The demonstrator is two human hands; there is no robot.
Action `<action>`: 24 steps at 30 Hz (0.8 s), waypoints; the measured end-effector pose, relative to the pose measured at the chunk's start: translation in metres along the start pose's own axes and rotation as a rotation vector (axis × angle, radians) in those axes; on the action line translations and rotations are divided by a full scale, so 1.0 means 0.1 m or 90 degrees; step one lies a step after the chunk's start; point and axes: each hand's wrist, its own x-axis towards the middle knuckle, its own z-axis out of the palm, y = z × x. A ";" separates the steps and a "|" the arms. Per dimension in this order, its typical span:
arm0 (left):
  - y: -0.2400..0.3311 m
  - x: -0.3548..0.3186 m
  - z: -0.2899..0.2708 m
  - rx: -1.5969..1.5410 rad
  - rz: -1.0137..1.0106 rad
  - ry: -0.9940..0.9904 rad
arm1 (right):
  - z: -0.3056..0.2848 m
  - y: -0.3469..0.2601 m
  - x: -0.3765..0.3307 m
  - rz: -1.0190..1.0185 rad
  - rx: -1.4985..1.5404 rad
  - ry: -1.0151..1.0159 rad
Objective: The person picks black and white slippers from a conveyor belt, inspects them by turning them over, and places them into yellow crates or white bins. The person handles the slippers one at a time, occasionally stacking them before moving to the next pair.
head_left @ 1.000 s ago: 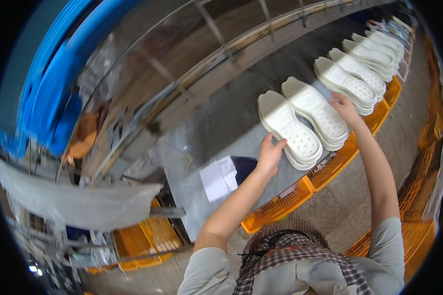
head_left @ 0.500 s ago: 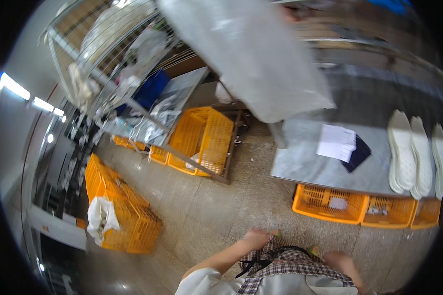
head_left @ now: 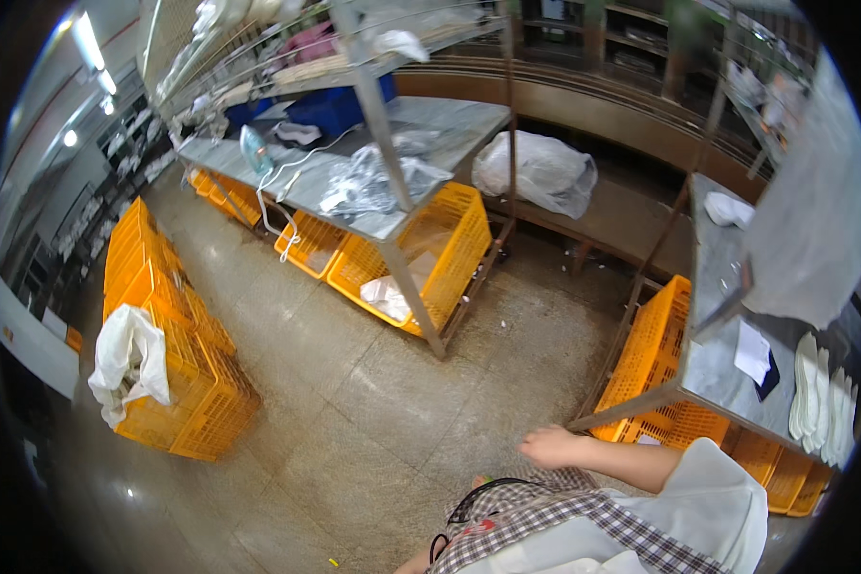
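Note:
My right hand [head_left: 549, 447] hangs in front of the checked apron [head_left: 536, 502], its fingers loosely apart with nothing in them. It is nearest to the metal leg [head_left: 627, 411] of the right-hand workbench. Only a sliver of skin from my left arm shows at the lower edge; the left hand itself is out of the picture. On that bench [head_left: 700, 375] lie a white paper [head_left: 752, 352], a dark piece [head_left: 767, 378] and several white shoe insoles [head_left: 809, 397]. A large translucent plastic sheet [head_left: 813, 210] hangs above it.
Stacked orange crates [head_left: 177, 383] with a white bag [head_left: 129, 364] stand on the left. A table [head_left: 469, 120] bears an iron [head_left: 254, 151] and clear plastic bags [head_left: 373, 182], with orange crates [head_left: 459, 239] underneath. A filled plastic bag [head_left: 536, 172] rests on the low back shelf.
My view has swung left, so the table and crate stack show more fully and the right-hand bench has shifted toward the right rim. My left hand has left the picture.

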 end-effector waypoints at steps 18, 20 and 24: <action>-1.05 0.79 -2.78 -0.398 -0.305 0.445 | -2.17 -0.26 5.05 -0.293 0.097 -0.167; -1.09 0.90 -3.18 -0.411 -0.312 0.476 | -2.62 -0.35 5.69 -0.321 0.018 -0.133; -1.38 1.20 -3.98 -0.420 -0.308 0.514 | -3.23 -0.69 7.14 -0.436 -0.062 -0.125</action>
